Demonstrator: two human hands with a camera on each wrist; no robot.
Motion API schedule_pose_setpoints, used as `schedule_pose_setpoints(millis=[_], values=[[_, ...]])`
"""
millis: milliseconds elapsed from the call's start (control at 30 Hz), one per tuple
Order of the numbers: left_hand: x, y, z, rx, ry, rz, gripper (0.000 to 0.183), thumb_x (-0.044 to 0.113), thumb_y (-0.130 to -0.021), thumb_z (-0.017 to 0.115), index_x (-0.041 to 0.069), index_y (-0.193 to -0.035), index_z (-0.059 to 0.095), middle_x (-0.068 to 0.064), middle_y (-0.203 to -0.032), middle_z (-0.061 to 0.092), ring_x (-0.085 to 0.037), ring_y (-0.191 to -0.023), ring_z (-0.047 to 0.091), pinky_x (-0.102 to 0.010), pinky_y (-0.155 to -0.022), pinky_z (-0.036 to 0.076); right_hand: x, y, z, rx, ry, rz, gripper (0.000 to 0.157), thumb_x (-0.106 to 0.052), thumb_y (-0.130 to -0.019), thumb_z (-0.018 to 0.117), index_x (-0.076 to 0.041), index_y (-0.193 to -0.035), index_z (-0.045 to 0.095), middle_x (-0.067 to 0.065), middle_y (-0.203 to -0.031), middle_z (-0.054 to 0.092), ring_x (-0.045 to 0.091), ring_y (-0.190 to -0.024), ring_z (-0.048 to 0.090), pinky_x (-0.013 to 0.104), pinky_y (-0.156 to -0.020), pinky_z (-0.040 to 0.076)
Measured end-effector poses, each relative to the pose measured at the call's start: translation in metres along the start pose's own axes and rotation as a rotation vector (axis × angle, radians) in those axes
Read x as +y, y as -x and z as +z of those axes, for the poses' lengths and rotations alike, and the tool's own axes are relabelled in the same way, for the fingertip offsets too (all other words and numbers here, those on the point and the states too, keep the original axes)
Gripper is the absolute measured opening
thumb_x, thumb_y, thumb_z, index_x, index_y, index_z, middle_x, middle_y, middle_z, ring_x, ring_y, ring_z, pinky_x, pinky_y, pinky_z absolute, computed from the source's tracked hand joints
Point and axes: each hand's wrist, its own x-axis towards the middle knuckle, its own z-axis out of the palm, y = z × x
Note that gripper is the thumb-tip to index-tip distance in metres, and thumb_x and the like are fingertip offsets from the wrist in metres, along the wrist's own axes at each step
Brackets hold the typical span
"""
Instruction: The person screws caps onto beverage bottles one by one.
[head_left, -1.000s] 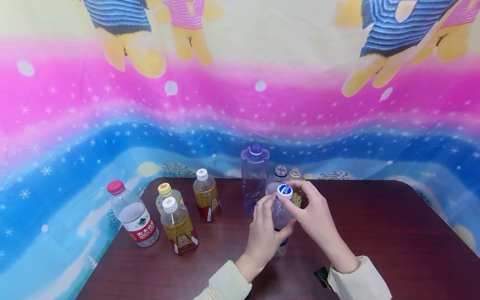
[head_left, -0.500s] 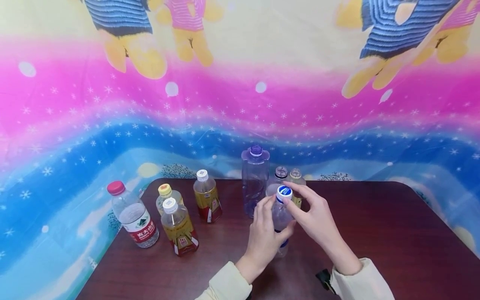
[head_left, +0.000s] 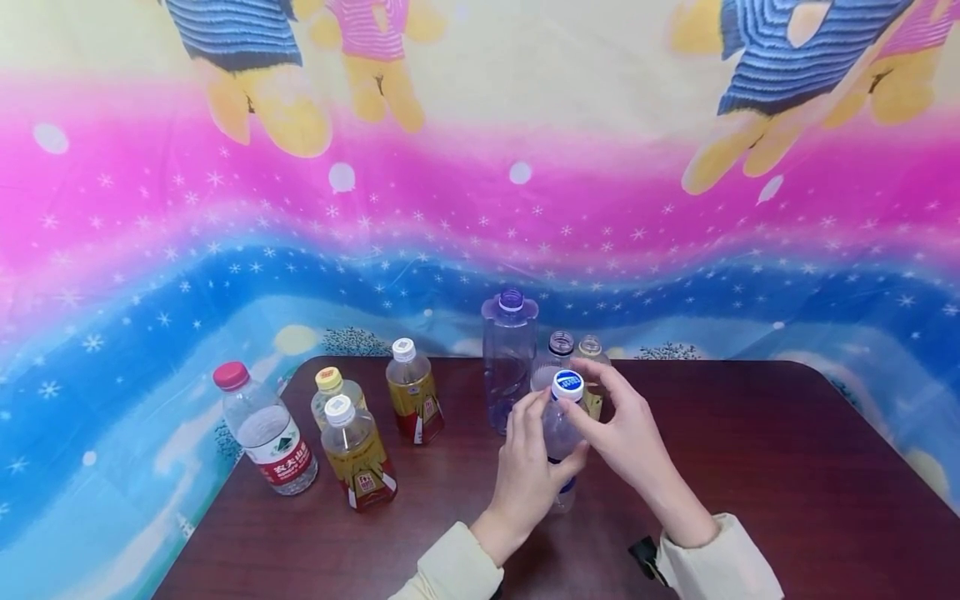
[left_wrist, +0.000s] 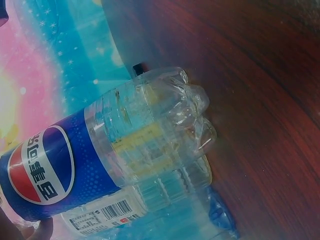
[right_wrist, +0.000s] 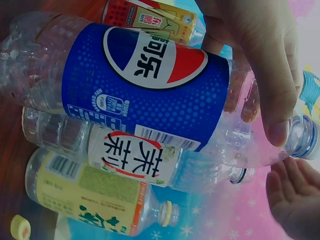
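My left hand (head_left: 528, 462) grips the body of a clear Pepsi bottle (head_left: 561, 433), upright at the middle of the table. Above it, my right hand (head_left: 630, 425) pinches the white-and-blue bottle cap (head_left: 567, 385) between thumb and index finger. The bottle's blue label (right_wrist: 145, 85) shows large in the right wrist view, where my left thumb (right_wrist: 275, 120) presses near its neck. My right fingers (right_wrist: 292, 187) are beside the cap there. In the left wrist view, the bottle's lobed bottom (left_wrist: 187, 107) looks drained of drink, and most of my left hand is outside the picture.
Behind the hands stand a tall purple bottle (head_left: 510, 367), a capless clear bottle (head_left: 551, 371) and a capless yellow-label bottle (head_left: 594, 404). Several capped bottles stand at left, among them a red-capped water bottle (head_left: 266, 433). A loose yellow cap (right_wrist: 20, 227) lies on the table (head_left: 787, 467).
The print on the cap has turned slightly under my right fingers, and the right hand has shifted a little. My left hand and the bottle's body stay in place.
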Motion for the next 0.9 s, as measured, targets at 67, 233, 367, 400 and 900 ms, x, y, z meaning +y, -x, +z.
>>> schedule_pose_setpoints(millis=[67,233,367,400,900], values=[[-0.0003,0.0001,0.0003,0.006,-0.004,0.008,0.08,0.031,-0.072,0.082,0.005,-0.135,0.039,-0.01,-0.124,0.05,-0.021,-0.11,0.054,-0.033,-0.074,0.059,0.0015,0.0005,-0.0003,-0.021,-0.013,-0.04,0.043,-0.011,-0.088,0.066,-0.008,-0.13,0.057,0.009,-0.124,0.064,-0.004,-0.101,0.054,0.018,-0.082,0.047],[-0.0003,0.0,0.0007,0.006,-0.006,0.002,0.079,0.031,-0.073,0.082,0.005,-0.134,0.039,-0.01,-0.124,0.051,-0.021,-0.11,0.054,-0.033,-0.075,0.058,0.0037,0.0002,-0.0027,-0.044,-0.101,-0.109,0.037,-0.004,-0.092,0.058,-0.006,-0.129,0.059,0.014,-0.12,0.065,-0.006,-0.095,0.054,0.01,-0.077,0.047],[0.0001,0.0002,-0.0002,-0.007,0.002,-0.019,0.079,0.031,-0.073,0.082,0.006,-0.134,0.039,-0.009,-0.124,0.05,-0.02,-0.111,0.054,-0.033,-0.077,0.058,0.0025,-0.0002,-0.0039,-0.045,-0.117,-0.095,0.036,-0.004,-0.091,0.059,-0.006,-0.128,0.06,0.014,-0.118,0.065,-0.007,-0.092,0.053,0.01,-0.076,0.048],[0.0001,0.0003,-0.0004,-0.01,0.004,-0.024,0.078,0.031,-0.073,0.081,0.006,-0.135,0.039,-0.009,-0.124,0.05,-0.02,-0.111,0.054,-0.033,-0.077,0.058,0.0018,-0.0003,-0.0041,-0.043,-0.114,-0.082,0.036,-0.005,-0.091,0.06,-0.006,-0.127,0.061,0.013,-0.118,0.065,-0.007,-0.091,0.053,0.011,-0.075,0.049],[-0.0013,0.0008,0.0009,0.016,-0.006,0.017,0.081,0.031,-0.071,0.083,0.005,-0.133,0.039,-0.01,-0.123,0.051,-0.021,-0.11,0.055,-0.032,-0.076,0.058,0.0014,-0.0008,-0.0006,-0.042,-0.068,-0.029,0.038,-0.009,-0.088,0.065,-0.005,-0.125,0.059,0.011,-0.118,0.063,-0.01,-0.093,0.053,0.018,-0.077,0.049]])
